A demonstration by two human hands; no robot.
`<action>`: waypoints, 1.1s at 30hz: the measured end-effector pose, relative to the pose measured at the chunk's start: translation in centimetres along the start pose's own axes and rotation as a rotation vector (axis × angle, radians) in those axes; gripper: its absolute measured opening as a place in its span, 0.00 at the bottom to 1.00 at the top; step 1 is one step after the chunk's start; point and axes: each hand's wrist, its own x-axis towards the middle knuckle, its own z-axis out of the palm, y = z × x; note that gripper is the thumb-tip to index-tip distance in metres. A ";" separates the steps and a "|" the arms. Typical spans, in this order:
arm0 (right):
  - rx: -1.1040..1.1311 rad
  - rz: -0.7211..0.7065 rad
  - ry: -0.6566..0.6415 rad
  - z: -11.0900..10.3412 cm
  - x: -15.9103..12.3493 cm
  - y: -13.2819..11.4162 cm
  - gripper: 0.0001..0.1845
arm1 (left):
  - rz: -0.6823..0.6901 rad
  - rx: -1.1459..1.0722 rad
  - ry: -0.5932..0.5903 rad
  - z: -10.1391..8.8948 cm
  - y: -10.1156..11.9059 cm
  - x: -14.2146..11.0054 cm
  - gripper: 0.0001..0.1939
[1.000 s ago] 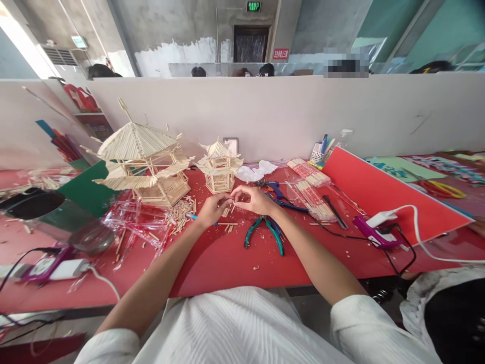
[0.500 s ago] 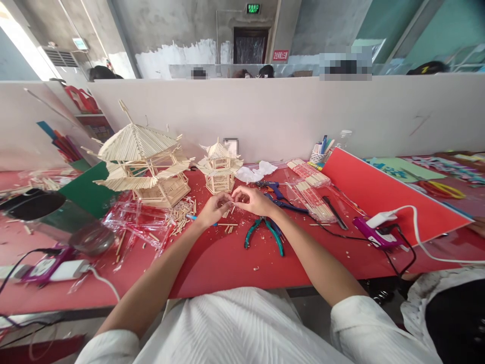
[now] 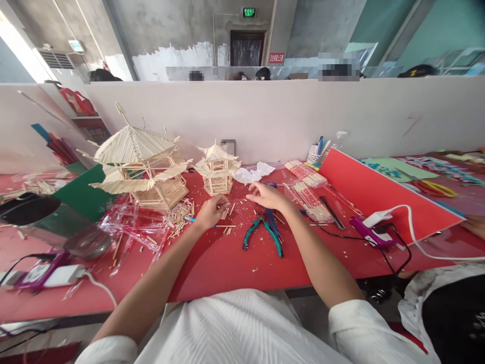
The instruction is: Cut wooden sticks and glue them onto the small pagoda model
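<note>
My left hand (image 3: 210, 211) is closed in a pinch over a scatter of short wooden sticks (image 3: 228, 226) on the red table (image 3: 227, 268); what it holds is too small to name. My right hand (image 3: 270, 196) hovers palm down with fingers stretched out, just above the teal-handled pliers (image 3: 261, 230) and a blue-handled tool (image 3: 273, 218). A small stick-built pavilion (image 3: 217, 168) stands right behind both hands. A larger stick pavilion (image 3: 138, 167) stands to its left.
Clear wrappers with cut sticks (image 3: 136, 222) lie left of my hands. Packs of sticks (image 3: 308, 189), a purple glue gun (image 3: 369, 231) with its white cord, a pen cup (image 3: 316, 151) and a raised red board (image 3: 382, 194) sit to the right. Another person's dark sleeve (image 3: 454, 313) is at the lower right.
My hands were together, pinching something between them. The right hand has since let go, opened and moved right over the pliers, while the left stays pinched in place.
</note>
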 end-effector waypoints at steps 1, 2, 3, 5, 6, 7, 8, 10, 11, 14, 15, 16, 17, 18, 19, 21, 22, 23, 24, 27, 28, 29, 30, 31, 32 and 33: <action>-0.131 0.086 0.007 -0.5 -0.2 0.6 0.20 | -0.011 0.018 0.003 0.0 0.0 0.0 0.05; -0.257 0.146 0.010 -0.9 -0.4 1.2 0.23 | -0.020 0.036 0.002 0.0 0.0 0.0 0.05; -0.360 0.203 0.000 -1.3 -0.6 1.7 0.26 | -0.026 0.055 -0.001 0.0 0.0 0.0 0.05; -0.472 0.299 -0.086 -1.7 -0.9 2.4 0.32 | -0.027 0.087 -0.009 -0.1 0.2 -0.1 0.05; -0.491 0.334 -0.144 -1.8 -1.0 2.6 0.35 | -0.022 0.102 -0.013 -0.1 0.3 -0.1 0.05; -0.495 0.355 -0.196 -1.7 -1.0 2.8 0.37 | -0.015 0.118 -0.016 -0.1 0.4 -0.1 0.05; -0.495 0.364 -0.229 -1.6 -0.9 2.9 0.38 | -0.008 0.134 -0.020 -0.2 0.5 -0.2 0.05; -0.500 0.348 -0.225 -1.2 -0.7 3.2 0.40 | 0.008 0.165 -0.030 -0.3 0.7 -0.2 0.05; -0.503 0.332 -0.200 -0.9 -0.6 3.4 0.39 | 0.015 0.182 -0.035 -0.3 0.7 -0.2 0.05; -0.492 0.275 -0.124 -0.2 -0.3 4.1 0.32 | 0.038 0.230 -0.036 -0.4 0.9 -0.4 0.06; -0.481 0.257 -0.102 0.0 -0.2 4.4 0.29 | 0.043 0.245 -0.038 -0.5 1.0 -0.4 0.06; -0.468 0.244 -0.082 0.1 0.1 4.5 0.27 | 0.046 0.259 -0.039 -0.5 1.2 -0.5 0.06; -0.457 0.234 -0.066 0.1 0.4 4.7 0.26 | 0.044 0.273 -0.040 -0.7 1.3 -0.6 0.06; -0.450 0.230 -0.060 0.1 1.0 4.7 0.25 | 0.039 0.289 -0.043 -0.8 1.4 -0.6 0.06; -0.449 0.227 -0.058 -0.1 1.7 4.6 0.25 | 0.034 0.307 -0.044 -0.9 1.5 -0.7 0.06; -0.469 0.225 -0.078 -0.5 3.5 4.3 0.27 | 0.043 0.343 -0.045 -1.3 1.5 -0.7 0.07; -0.490 0.207 -0.064 -0.8 4.7 4.0 0.29 | 0.059 0.357 -0.046 -1.4 1.5 -0.7 0.07; -0.511 0.160 -0.044 -1.2 6.0 3.8 0.31 | 0.076 0.365 -0.046 -1.6 1.5 -0.6 0.07; -0.529 0.105 -0.020 -1.5 7.4 3.6 0.33 | 0.089 0.369 -0.046 -1.8 1.4 -0.6 0.07; -0.598 0.017 0.064 -2.2 11.5 3.6 0.37 | 0.086 0.367 -0.060 -2.0 1.3 -0.5 0.06; -0.617 0.010 0.067 -2.2 12.8 3.8 0.38 | 0.079 0.364 -0.068 -2.0 1.3 -0.5 0.06; -0.630 0.001 0.059 -2.2 13.9 4.0 0.39 | 0.073 0.361 -0.077 -2.0 1.4 -0.5 0.06; -0.639 -0.004 0.051 -2.0 15.0 4.2 0.39 | 0.070 0.357 -0.087 -1.9 1.4 -0.6 0.06; -0.644 -0.008 0.039 -1.7 15.9 4.5 0.39 | 0.065 0.354 -0.095 -1.9 1.5 -0.6 0.06; -0.648 -0.019 0.032 -1.4 16.8 4.8 0.40 | 0.061 0.353 -0.105 -1.7 1.5 -0.6 0.07; -0.650 -0.035 0.029 -1.0 17.5 5.0 0.41 | 0.058 0.355 -0.115 -1.6 1.5 -0.7 0.07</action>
